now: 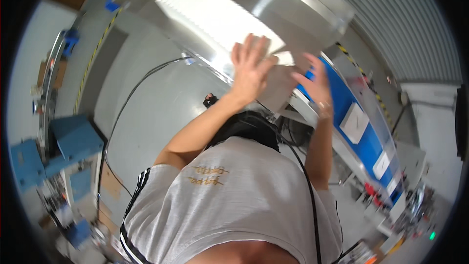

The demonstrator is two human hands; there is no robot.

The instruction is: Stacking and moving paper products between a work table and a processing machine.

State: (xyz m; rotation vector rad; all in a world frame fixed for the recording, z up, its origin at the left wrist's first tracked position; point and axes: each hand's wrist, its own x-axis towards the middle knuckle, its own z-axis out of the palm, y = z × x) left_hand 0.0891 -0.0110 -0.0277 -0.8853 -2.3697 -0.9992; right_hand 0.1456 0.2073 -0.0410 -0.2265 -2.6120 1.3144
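A long row of flat white pieces (210, 12), packed side by side, lies along the shiny metal table (273, 7). My left hand (250, 68) rests its spread fingers on the near end of this row. Beside its thumb a single white piece (284, 58) sits apart at the end of the row; whether the thumb touches it I cannot tell. To the right, my right hand (316, 83) hovers near the table's right end, slightly blurred, thumb and fingers apart with nothing between them.
A blue conveyor belt (349, 95) runs down the right, carrying a white box (354, 123) and more white pieces (381, 165). A black cable (307, 181) hangs in front of my body. Another cable (129, 99) crosses the floor at left, near blue cabinets (75, 138).
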